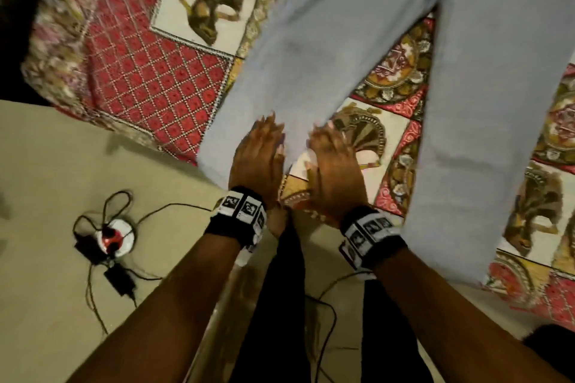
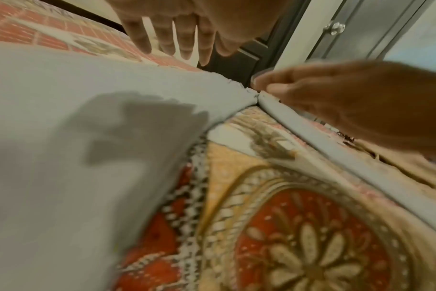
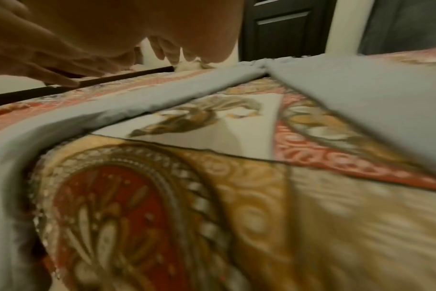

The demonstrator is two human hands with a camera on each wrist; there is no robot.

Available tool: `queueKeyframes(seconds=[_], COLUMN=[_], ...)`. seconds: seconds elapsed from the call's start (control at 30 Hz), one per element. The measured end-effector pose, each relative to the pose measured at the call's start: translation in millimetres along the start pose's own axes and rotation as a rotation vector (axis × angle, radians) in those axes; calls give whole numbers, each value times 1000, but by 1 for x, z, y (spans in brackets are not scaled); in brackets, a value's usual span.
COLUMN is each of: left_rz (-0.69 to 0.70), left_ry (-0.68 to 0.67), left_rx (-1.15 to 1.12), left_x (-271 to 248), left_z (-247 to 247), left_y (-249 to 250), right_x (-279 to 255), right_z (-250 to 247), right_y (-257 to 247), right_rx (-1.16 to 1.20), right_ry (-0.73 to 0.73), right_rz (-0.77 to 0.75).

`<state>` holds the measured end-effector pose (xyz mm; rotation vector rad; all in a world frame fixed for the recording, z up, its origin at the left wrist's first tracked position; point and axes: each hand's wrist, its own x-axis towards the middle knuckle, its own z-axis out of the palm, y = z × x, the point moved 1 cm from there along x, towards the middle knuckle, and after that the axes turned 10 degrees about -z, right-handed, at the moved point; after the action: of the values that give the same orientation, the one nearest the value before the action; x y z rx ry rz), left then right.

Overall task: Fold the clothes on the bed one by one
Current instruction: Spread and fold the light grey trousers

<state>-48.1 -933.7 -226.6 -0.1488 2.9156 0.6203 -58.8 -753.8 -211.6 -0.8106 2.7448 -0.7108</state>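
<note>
Light blue-grey trousers (image 1: 357,40) lie flat on the patterned bedspread (image 1: 149,71), their two legs spread in a V toward me. My left hand (image 1: 261,152) is over the lower end of the left leg, fingers straight, and it casts a shadow on the cloth (image 2: 62,177). My right hand (image 1: 333,165) is beside it, fingers stretched out over the bedspread at that leg's inner edge. The left wrist view shows my left fingers (image 2: 184,39) just above the fabric, holding nothing. The other trouser leg (image 3: 361,94) runs off to the right.
The bed's edge runs right in front of me. On the beige floor to the left lie a round socket block (image 1: 115,238), a black adapter (image 1: 119,281) and loose cables. A dark door (image 2: 249,53) and a grey cabinet (image 2: 336,27) stand beyond the bed.
</note>
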Motion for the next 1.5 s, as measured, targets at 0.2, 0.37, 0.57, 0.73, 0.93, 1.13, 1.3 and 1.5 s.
queueKeyframes(seconds=[0.2, 0.37, 0.57, 0.73, 0.93, 1.13, 1.3, 1.5], left_rz=[-7, -59, -78, -77, -255, -371, -731, -625], left_ry=[-162, -127, -90, -120, -164, -62, 104, 176], left_rx=[191, 228, 117, 37, 67, -110, -498, -455], left_x=[8, -2, -4, -8, -15, -50, -90, -62], left_z=[-4, -17, -29, -11, -1, 4, 2, -38], left_y=[-104, -141, -134, -107, -102, -126, -156, -159], right_x=[64, 39, 85, 145, 157, 123, 75, 30], right_z=[69, 72, 49, 61, 22, 14, 25, 34], right_y=[-29, -35, -58, -26, 39, 22, -31, -45], right_rx=[-77, -137, -146, -244, -273, -157, -110, 285], right_ry=[-183, -170, -122, -411, -305, -162, -75, -187], right_rz=[-39, 217, -17, -530, -350, -56, -108, 274])
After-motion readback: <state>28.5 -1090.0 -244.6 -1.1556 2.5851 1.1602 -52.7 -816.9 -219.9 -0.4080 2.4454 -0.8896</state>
